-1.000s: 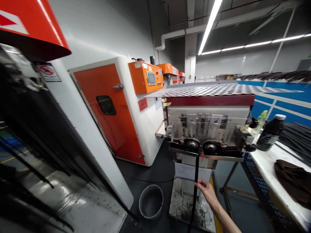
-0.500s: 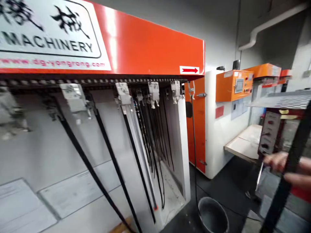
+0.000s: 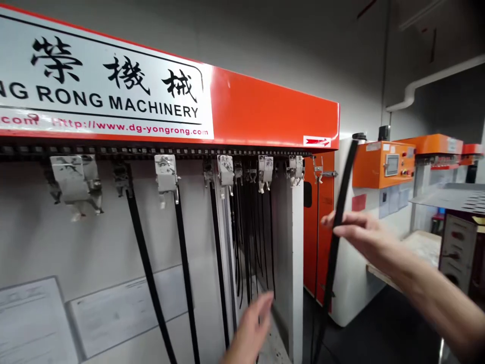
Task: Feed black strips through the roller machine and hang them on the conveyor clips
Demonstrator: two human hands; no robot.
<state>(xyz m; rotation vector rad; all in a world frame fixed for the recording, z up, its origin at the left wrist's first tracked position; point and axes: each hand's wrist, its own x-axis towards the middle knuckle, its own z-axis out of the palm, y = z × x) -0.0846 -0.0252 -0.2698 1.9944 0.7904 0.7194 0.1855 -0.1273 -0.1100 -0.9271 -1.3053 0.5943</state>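
My right hand pinches a long, flat black strip between thumb and fingers, right of the machine. The strip stands nearly upright, its top end above the hand and its lower part running out of view at the bottom. My left hand, blurred, is low in the middle with fingers stretched out and nothing seen in them. Metal clips hang from a chain under the machine's orange cover. Similar black strips hang from several of them; the clip at left shows no strip.
The machine's white side panel stands just beyond my left hand. Behind my right hand are an orange door, an orange control box and a pale bench. A perforated metal sheet sits over equipment at far right.
My view has swung left and up. My right hand, holding the black strip, has moved left and up toward the machine. My left hand has come into view at the bottom.
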